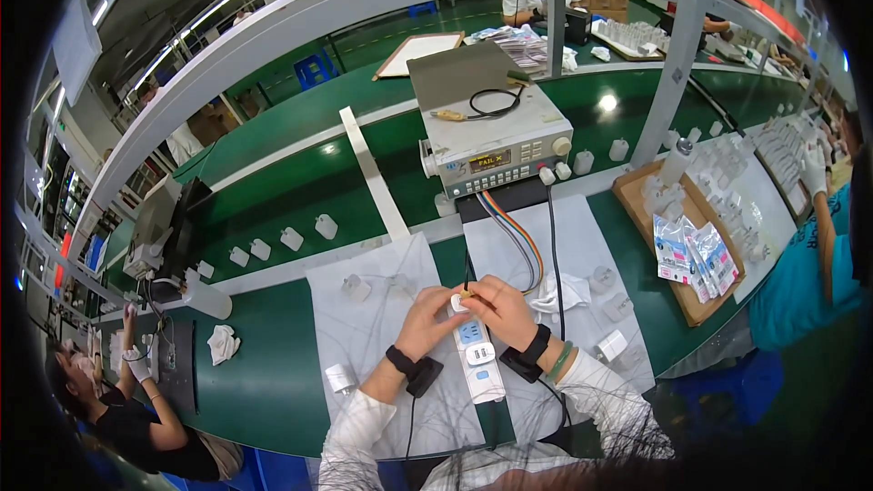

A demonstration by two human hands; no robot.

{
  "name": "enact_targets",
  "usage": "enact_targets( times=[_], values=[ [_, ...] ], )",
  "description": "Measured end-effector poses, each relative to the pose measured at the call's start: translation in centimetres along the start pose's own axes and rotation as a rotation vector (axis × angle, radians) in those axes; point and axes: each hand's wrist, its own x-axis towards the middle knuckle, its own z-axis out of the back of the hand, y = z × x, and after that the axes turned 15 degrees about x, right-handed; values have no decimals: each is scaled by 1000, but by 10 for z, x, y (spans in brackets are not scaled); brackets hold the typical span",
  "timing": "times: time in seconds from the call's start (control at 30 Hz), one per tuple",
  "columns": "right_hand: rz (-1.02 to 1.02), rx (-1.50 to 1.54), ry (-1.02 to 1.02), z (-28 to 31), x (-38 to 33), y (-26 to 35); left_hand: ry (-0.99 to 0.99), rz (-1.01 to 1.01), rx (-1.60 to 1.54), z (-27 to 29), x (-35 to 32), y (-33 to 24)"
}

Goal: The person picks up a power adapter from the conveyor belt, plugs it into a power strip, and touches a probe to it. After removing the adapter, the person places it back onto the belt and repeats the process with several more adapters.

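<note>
both hands' fingers (452,294) pinch one white plug (459,303) above one power strip (476,355).

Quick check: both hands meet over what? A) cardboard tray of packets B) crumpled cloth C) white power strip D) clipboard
C: the left hand and right hand close together over the far end of the white power strip, lying on the grey mat.
</note>
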Motion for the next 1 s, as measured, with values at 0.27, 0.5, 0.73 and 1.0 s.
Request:
enact_targets(
  times=[0.27, 0.5, 0.73, 1.0],
  values=[
    [-81, 91, -14, 14, -18, 61, 41, -42, 7, -2, 4, 3],
    [-204, -67, 127, 14, -54, 69, 5, -61, -26, -5, 4, 1],
    [-106, -176, 133, 0, -56, 61, -176, -41, -231, 22, 1, -25],
    [-158, -94, 159, 4, -56, 54, 42, -150, 759, 105, -24, -18]
  ],
)
